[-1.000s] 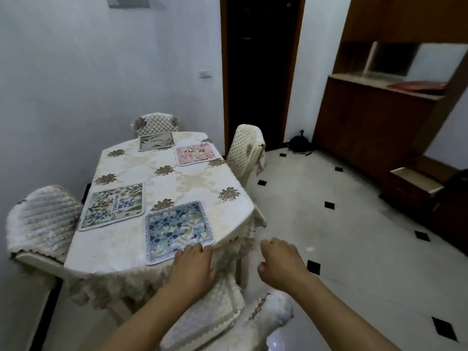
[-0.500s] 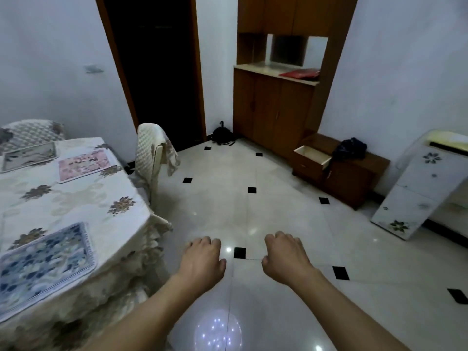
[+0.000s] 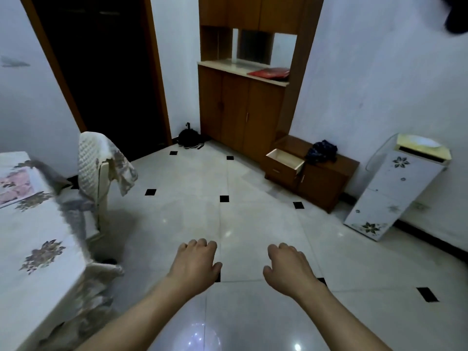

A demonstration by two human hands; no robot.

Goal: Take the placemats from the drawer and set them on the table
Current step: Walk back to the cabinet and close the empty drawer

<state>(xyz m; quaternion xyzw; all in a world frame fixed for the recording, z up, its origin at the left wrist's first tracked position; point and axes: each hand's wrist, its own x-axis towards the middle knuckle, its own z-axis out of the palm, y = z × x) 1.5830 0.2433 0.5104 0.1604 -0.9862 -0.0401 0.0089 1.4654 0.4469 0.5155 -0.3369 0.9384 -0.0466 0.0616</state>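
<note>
We see a pale tiled floor point(image 3: 192, 216) with small black squares filling most of the view. At the left edge is the tabletop point(image 3: 30, 231) under a flowered cloth, with a pink placemat point(image 3: 14, 186) on its far part and a covered chair point(image 3: 98, 163) just beside it. Far right, a low wooden cabinet has its drawer point(image 3: 285, 160) pulled open. Near us, our left hand point(image 3: 193, 264) and right hand point(image 3: 288, 268) hang over the floor, fingers loosely curled, grasping nothing.
</note>
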